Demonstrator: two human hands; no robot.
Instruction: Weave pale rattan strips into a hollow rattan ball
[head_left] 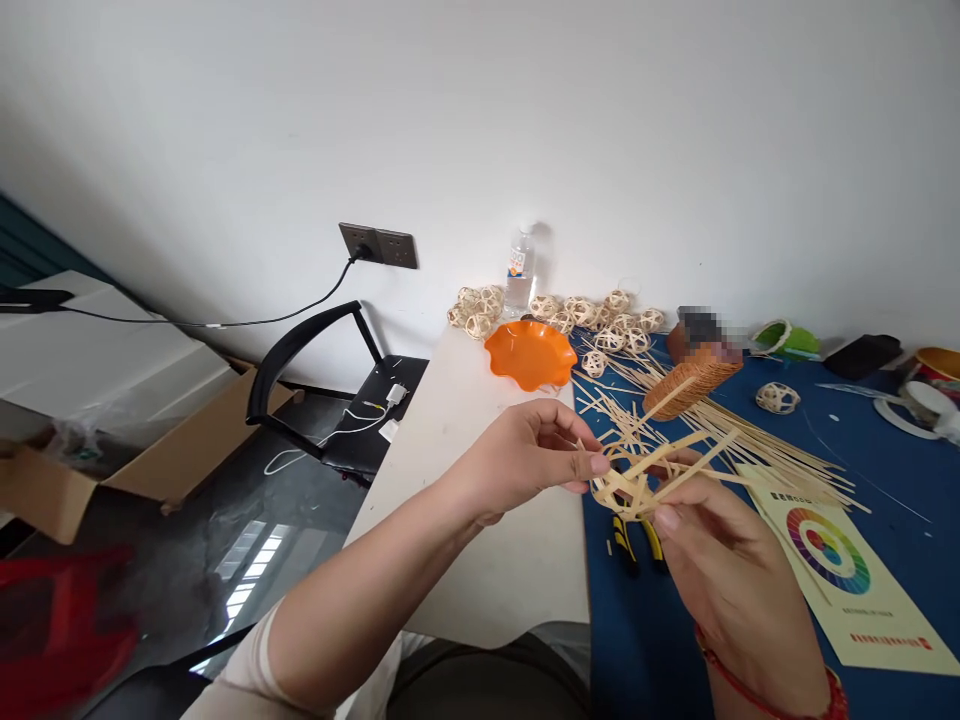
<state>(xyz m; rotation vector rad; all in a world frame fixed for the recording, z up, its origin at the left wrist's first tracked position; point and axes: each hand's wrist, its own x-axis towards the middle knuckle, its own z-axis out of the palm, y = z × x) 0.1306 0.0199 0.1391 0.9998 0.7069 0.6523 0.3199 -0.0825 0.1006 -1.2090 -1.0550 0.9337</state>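
Between my two hands is a partly woven ball of bamboo strips [626, 490], with several loose strip ends sticking out up and to the right. My left hand [544, 450] pinches its left side between thumb and fingers. On the right side, my right hand [712, 530] grips it with the thumb in front and the fingers behind. Beneath the weave lie yellow-and-black pliers [637, 545], partly hidden by my right hand. Short cut strips [611, 410] lie scattered just beyond.
An orange wavy-edged plate [530, 352] sits ahead, with finished woven balls [577, 312] and a water bottle [520, 268] behind it. Long bamboo strips [780, 450], a woven brown object [694, 380] and a colour-wheel sheet [870, 610] lie right. A black chair [300, 365] stands left.
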